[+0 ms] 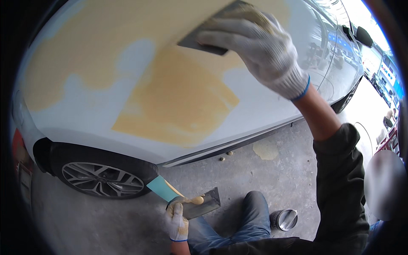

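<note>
A white car's side panel [263,110] fills the upper view, with a large patch of yellow body filler [178,93] smeared over it. My right hand [267,51], in a white knit glove with a blue cuff, grips a dark flat spreader [204,40] against the panel above that patch. Down low, my left hand [176,221], gloved and stained yellow, holds a dark rectangular filler plate [204,208]. A lump of yellow filler [196,200] sits at the plate's edge. A teal spreader [161,189] with filler along one edge also sticks out of this hand.
The car's wheel [102,178] stands at lower left, close to the teal spreader. A round metal can [284,219] rests on the concrete floor [293,170] right of my knees. Another person [384,185], blurred, is at the right edge.
</note>
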{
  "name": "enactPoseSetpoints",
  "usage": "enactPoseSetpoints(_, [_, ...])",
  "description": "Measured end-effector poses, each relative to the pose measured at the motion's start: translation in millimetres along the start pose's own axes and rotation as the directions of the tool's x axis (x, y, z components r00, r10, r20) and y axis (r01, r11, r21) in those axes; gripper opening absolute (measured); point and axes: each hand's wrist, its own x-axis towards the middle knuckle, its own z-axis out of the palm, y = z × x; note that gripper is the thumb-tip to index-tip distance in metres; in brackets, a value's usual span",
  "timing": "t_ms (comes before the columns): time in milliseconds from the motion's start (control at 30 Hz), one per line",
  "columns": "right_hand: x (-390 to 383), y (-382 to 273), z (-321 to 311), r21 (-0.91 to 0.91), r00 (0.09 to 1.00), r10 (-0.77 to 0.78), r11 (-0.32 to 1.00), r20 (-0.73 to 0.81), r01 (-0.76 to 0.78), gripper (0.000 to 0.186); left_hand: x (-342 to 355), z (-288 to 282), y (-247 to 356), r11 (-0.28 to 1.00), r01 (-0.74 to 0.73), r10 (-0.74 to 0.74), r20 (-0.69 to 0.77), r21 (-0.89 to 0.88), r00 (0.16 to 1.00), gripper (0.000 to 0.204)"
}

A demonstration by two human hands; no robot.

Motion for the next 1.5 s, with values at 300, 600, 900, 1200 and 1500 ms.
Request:
enactPoseSetpoints(300, [-42.5,3.3,34.3,-0.058,0.965,-0.237,0.968,0.108,0.244,0.039,-6.3,5.7,-15.7,0.999,0.049,-0.049,-0.013,0.014,0.999,0.025])
enactPoseSetpoints(600, [-197.0,-28.0,18.2,-0.042,0.842,-0.013,0.998,0.539,0.043,0.034,-6.1,4.0,-11.3,0.999,0.033,-0.033,0.032,0.007,0.999,0.024])
enactPoseSetpoints(900, [-193.8,-222.6,-35.0,0.221,0.264,-0.039,-0.441,0.964,-0.87,0.029,-2.2,-11.5,-6.8,0.998,0.037,-0.031,0.109,-0.053,0.994,0.027])
enactPoseSetpoints(1200, [-123.9,-224.5,-2.1,0.389,0.678,0.406,0.592,0.613,-0.706,0.032,-9.0,-64.7,6.2,0.977,-0.04,-0.004,-0.205,-0.208,0.979,0.037])
enactPoseSetpoints(1500, [84.8,-144.1,71.9,-0.055,0.982,-0.154,0.987,-0.108,0.148,0.033,-16.9,-68.1,10.2,0.998,-0.027,0.015,-0.214,-0.053,0.977,0.033])
